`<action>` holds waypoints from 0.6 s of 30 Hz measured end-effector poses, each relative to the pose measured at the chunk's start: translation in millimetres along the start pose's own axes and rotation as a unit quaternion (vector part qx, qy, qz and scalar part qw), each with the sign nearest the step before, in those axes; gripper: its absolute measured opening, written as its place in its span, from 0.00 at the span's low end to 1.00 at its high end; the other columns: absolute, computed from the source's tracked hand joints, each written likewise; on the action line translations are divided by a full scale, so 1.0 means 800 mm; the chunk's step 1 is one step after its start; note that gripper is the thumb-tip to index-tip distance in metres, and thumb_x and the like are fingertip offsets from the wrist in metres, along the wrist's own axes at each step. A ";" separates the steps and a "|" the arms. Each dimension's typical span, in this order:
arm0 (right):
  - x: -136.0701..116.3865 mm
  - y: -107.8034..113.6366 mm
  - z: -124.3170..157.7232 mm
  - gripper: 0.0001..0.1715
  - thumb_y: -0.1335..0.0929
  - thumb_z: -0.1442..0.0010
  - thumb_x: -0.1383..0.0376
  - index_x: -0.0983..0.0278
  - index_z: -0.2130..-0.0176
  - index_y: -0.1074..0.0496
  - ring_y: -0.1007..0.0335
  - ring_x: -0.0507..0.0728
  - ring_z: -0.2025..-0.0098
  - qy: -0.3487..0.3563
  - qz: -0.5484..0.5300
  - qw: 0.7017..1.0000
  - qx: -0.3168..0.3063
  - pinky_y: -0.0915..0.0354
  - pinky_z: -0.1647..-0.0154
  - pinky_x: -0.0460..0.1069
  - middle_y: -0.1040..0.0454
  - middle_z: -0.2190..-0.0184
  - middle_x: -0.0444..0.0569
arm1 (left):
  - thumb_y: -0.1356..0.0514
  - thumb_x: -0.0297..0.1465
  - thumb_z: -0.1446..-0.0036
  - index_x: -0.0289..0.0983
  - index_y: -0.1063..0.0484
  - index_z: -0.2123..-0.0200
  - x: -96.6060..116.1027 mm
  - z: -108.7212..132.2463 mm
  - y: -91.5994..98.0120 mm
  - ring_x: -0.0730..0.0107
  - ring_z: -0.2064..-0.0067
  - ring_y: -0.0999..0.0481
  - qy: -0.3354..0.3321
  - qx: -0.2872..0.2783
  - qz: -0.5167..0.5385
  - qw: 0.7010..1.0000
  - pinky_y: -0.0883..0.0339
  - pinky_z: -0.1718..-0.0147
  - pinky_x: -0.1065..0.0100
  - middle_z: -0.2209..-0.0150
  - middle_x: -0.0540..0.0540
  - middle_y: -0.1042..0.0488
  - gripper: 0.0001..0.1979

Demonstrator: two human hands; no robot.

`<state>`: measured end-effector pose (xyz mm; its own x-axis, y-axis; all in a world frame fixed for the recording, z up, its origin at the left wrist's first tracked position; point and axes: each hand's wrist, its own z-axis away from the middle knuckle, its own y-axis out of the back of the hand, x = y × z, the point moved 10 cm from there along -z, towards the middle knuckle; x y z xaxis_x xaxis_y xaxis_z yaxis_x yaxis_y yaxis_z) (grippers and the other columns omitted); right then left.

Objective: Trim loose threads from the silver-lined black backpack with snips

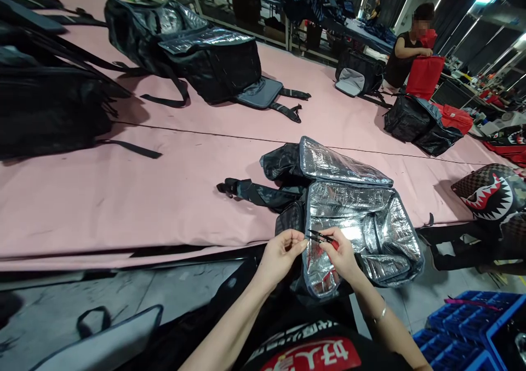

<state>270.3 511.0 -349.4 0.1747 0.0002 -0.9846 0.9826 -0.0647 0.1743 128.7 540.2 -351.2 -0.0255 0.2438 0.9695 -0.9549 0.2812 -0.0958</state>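
An unzipped black bag with a shiny silver lining [345,195] lies open at the front edge of the pink table, its lid folded back. My right hand [342,255] is closed around small thread snips [318,236] with dark blades and a red part. The blades point left, over the bag's grey-bound rim. Just left of the tips, my left hand [284,253] is closed in a pinch at that rim; what lies between its fingertips is too small to make out. A dark strap with a buckle [263,194] stretches left from the bag.
More black bags [222,64] lie along the pink table [197,179], with another [49,108] at the left. Across it, a person [405,53] handles a red bag [425,78]. A shark-mouth patterned bag [489,195] sits at right, above blue crates [464,327] on the floor.
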 end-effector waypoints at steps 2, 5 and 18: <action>-0.001 0.000 -0.001 0.11 0.35 0.46 0.64 0.64 0.60 0.32 0.31 0.56 0.61 0.003 0.003 1.000 0.006 0.35 0.58 0.51 0.29 0.64 0.48 | 0.39 0.37 0.56 0.34 0.33 0.74 0.002 0.000 -0.001 0.78 0.78 0.43 0.003 -0.003 0.000 1.000 0.50 0.80 0.75 0.80 0.53 0.38 0.11; -0.002 0.001 -0.001 0.11 0.35 0.46 0.65 0.63 0.60 0.32 0.31 0.55 0.62 0.016 0.008 1.000 0.011 0.35 0.59 0.50 0.29 0.65 0.47 | 0.40 0.38 0.56 0.34 0.33 0.74 0.003 0.001 -0.002 0.78 0.78 0.44 0.009 -0.007 0.001 1.000 0.51 0.80 0.75 0.80 0.54 0.40 0.12; 0.014 0.000 -0.004 0.11 0.34 0.46 0.66 0.63 0.60 0.32 0.31 0.54 0.62 0.022 -0.023 0.999 0.015 0.35 0.59 0.49 0.29 0.64 0.47 | 0.40 0.40 0.56 0.35 0.35 0.74 -0.001 0.000 -0.007 0.78 0.78 0.47 0.032 -0.026 -0.004 0.999 0.54 0.79 0.74 0.80 0.56 0.43 0.14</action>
<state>272.6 513.9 -360.8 0.1323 0.0485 -0.9900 0.9875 -0.0933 0.1273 134.2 538.2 -351.3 0.0034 0.2991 0.9542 -0.9385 0.3305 -0.1002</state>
